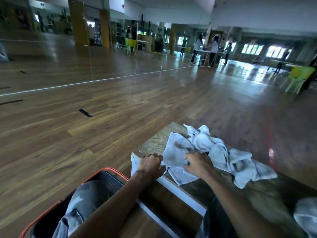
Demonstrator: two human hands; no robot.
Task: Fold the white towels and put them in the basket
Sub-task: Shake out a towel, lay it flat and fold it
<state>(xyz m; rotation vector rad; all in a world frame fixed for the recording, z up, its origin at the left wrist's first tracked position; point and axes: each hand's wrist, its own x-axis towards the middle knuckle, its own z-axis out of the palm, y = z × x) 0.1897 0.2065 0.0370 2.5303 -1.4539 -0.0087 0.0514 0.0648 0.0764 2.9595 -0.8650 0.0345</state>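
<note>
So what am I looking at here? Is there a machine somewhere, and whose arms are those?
There is no machine. A person wears a wide-angle camera on the head, so this single view looks down along their own arms. In front of them is a low wooden table with a crumpled pile of white towels. The right hand grips the nearest towel, and the left hand seems to pinch its corner at the table's edge. The red-rimmed basket stands on the floor at lower left, beside the person's knee.

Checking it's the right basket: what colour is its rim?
Orange-red, around the dark basket; it shows best in the head view.
</note>
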